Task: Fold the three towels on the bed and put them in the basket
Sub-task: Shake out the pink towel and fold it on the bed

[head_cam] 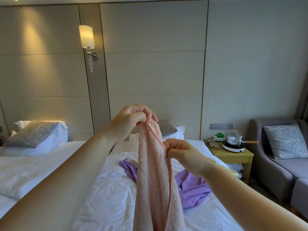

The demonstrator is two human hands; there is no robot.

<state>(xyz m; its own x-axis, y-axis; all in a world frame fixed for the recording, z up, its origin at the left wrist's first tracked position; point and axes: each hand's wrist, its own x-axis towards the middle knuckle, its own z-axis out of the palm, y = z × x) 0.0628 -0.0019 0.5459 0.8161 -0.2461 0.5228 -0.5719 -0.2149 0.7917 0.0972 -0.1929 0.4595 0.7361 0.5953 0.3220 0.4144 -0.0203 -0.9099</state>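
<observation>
Pink towel (pixel 153 180) hangs bunched over the bed (pixel 116 205), left hand (pixel 131 120) pinching its top, right hand (pixel 185 155) pinching its hem, purple towel (pixel 191 187) crumpled on the bed, lidded pot (pixel 233 139) beside it

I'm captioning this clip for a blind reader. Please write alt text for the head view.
A person holds a pink towel up over a white bed, the left hand pinching its top edge and the right hand pinching an edge lower down. A purple towel lies crumpled on the bed behind it.
</observation>
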